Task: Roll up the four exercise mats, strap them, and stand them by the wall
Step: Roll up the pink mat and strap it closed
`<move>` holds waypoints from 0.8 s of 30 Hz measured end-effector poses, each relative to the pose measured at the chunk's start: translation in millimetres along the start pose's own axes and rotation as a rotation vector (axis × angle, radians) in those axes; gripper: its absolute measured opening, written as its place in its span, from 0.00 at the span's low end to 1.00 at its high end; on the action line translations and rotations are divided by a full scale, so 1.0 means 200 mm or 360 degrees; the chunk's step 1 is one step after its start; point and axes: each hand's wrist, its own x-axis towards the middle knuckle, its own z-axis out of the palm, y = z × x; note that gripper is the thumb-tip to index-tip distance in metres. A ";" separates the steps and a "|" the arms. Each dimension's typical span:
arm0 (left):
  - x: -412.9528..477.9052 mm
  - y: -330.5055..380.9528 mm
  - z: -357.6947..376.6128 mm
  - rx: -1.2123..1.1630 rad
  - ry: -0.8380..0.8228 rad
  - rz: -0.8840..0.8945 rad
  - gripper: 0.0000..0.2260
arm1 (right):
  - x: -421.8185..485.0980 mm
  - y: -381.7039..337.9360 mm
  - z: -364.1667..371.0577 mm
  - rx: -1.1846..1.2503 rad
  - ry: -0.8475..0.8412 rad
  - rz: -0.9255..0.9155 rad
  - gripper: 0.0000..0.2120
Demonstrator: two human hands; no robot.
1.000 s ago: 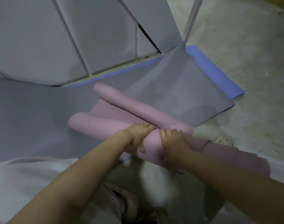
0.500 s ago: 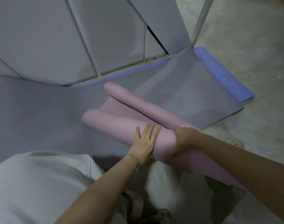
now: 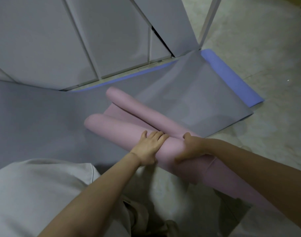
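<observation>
Several wall panels (image 3: pixel 43 40): grey, upright ahead of you, meeting the pale floor (image 3: pixel 266 40).
Grey mat (image 3: pixel 35 117): lies flat in front of you, on top of a blue mat (image 3: pixel 232 79) that shows along its far and right edges.
Pink mat (image 3: pixel 122 115): on the grey mat, coiled from both ends; far roll (image 3: pixel 137 108) and near roll (image 3: pixel 115 129) lie side by side.
Your right hand (image 3: pixel 192 147): grips the near roll, fingers curled round it.
Your left hand (image 3: pixel 149 146): just beside the right hand on the same roll, fingers pressed together and bent over its crest, thumb apart.
</observation>
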 end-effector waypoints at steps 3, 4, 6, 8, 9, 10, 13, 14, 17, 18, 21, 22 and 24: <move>0.05 -0.02 -0.03 -0.0037 -0.0082 0.0056 0.40 | -0.01 0.03 0.05 -0.0074 0.0115 -0.0052 0.54; 0.07 -0.02 -0.05 -0.0036 -0.0125 0.0083 0.39 | -0.03 0.04 0.08 -0.0161 0.0176 -0.0084 0.53; 0.11 -0.03 -0.08 -0.0008 -0.0219 0.0130 0.38 | -0.08 0.04 0.16 -0.0455 0.0365 -0.0174 0.51; 0.15 -0.02 -0.11 0.0019 -0.0314 0.0169 0.40 | -0.12 0.02 0.24 -0.0768 0.0544 -0.0209 0.54; 0.16 -0.02 -0.11 0.0016 -0.0351 0.0179 0.41 | -0.12 0.01 0.28 -0.0855 0.0597 -0.0188 0.55; 0.17 -0.02 -0.11 0.0007 -0.0371 0.0180 0.42 | -0.11 0.00 0.30 -0.0893 0.0639 -0.0160 0.55; 0.16 -0.03 -0.08 -0.0068 -0.0358 0.0123 0.43 | -0.07 0.00 0.31 -0.0875 0.0686 -0.0150 0.55; 0.15 -0.04 -0.08 -0.0106 -0.0342 0.0092 0.44 | -0.05 0.00 0.30 -0.0865 0.0679 -0.0166 0.55; 0.11 -0.04 -0.06 -0.0180 -0.0274 0.0020 0.43 | -0.01 0.01 0.26 -0.0809 0.0609 -0.0170 0.54; 0.09 -0.03 -0.05 -0.0181 -0.0244 0.0013 0.43 | 0.00 0.02 0.24 -0.0759 0.0569 -0.0158 0.54; 0.05 -0.01 -0.02 -0.0163 -0.0152 0.0000 0.42 | 0.03 0.07 0.18 -0.0556 0.0393 -0.0129 0.52; 0.04 0.01 -0.01 -0.0163 -0.0135 -0.0004 0.42 | 0.05 0.09 0.17 -0.0473 0.0322 -0.0108 0.51; 0.03 0.03 0.02 -0.0152 -0.0130 0.0001 0.42 | 0.07 0.12 0.14 -0.0338 0.0209 -0.0059 0.47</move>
